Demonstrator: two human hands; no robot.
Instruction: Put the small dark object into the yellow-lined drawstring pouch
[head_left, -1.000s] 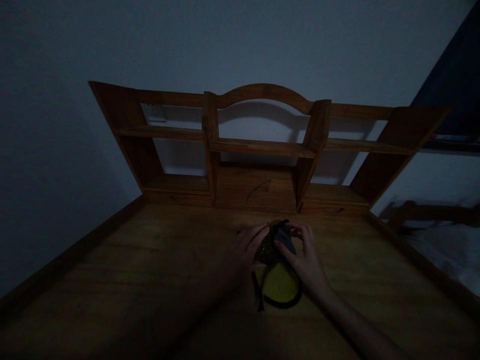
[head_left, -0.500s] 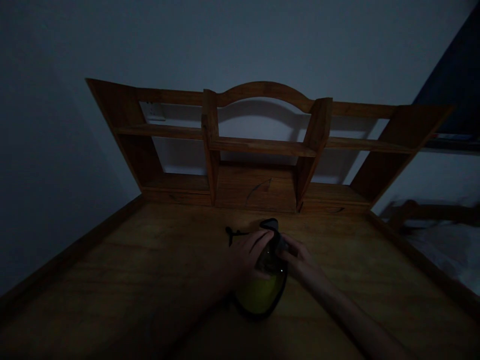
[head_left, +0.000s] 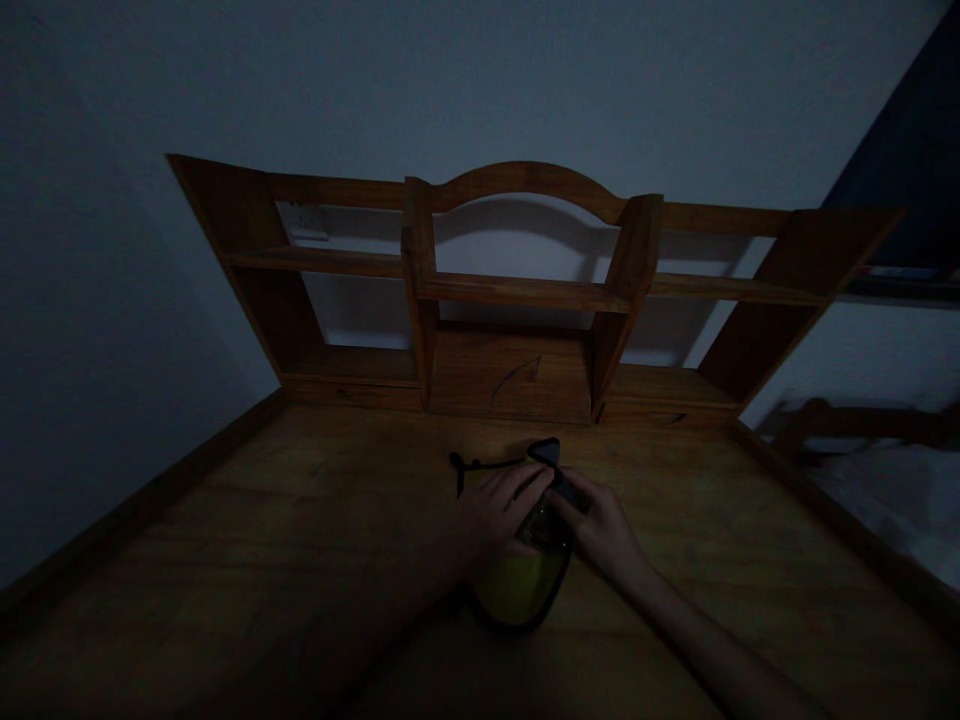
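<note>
On the wooden desk (head_left: 315,520) lies a yellow-green pouch-like case (head_left: 511,597) with black edging, its upper part raised between my hands. My left hand (head_left: 501,510) is closed over the left side, fingers bent across its top edge. A dark, glossy item (head_left: 541,525) shows beneath those fingers; its kind is too dim to make out. From the right, my right hand (head_left: 604,525) pinches the case's black edge near a grey flap (head_left: 546,452). A thin black strap or cord (head_left: 459,468) sticks out at the far left corner.
A wooden shelf unit (head_left: 525,290) with several compartments stands at the desk's back against the wall. Raised wooden rims (head_left: 847,520) border the desk sides. A wall socket (head_left: 307,220) shows behind the left shelf. Beyond the right rim is a pale cloth surface (head_left: 900,500). The room is dim.
My right fingers have shifted slightly along the case's edge, and the grey flap stands out a bit further. My left hand stays nearly in place, its fingers a little further right.
</note>
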